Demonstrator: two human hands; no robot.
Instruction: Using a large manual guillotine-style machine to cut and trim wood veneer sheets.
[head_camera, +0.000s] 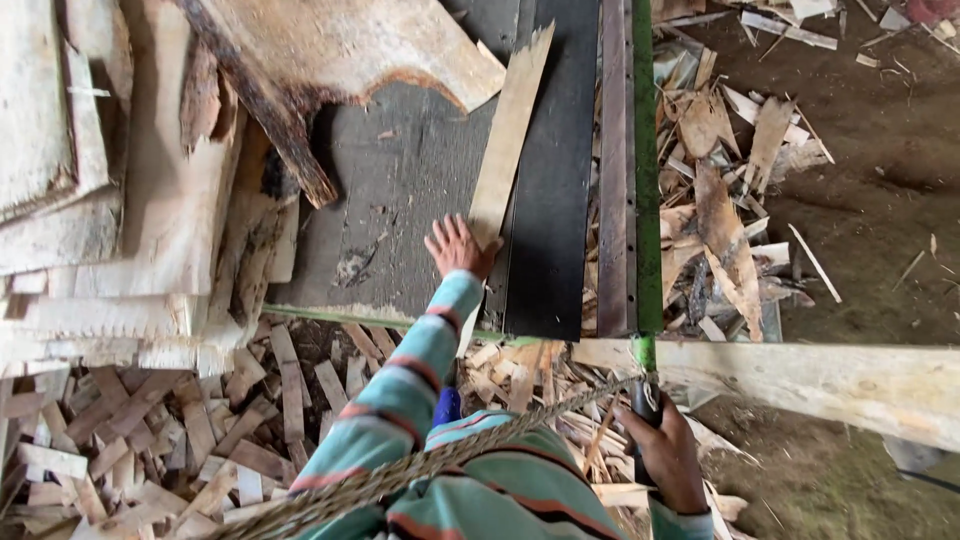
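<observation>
Two hands, one narrow veneer strip (508, 140), one rope (440, 465), one green lever (646, 170).

No packages, labels, signs or screens show anywhere in this view.

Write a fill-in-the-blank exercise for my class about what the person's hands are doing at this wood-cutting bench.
1. The left hand rests flat on a thin wooden ____.
2. The right hand grips a handle at the end of a long ____ bar.
3. A twisted ____ runs across the person's striped sleeve.
4. Wood scraps lie piled ____ the dark bench.

Missing words: strip; green; rope; below
</observation>
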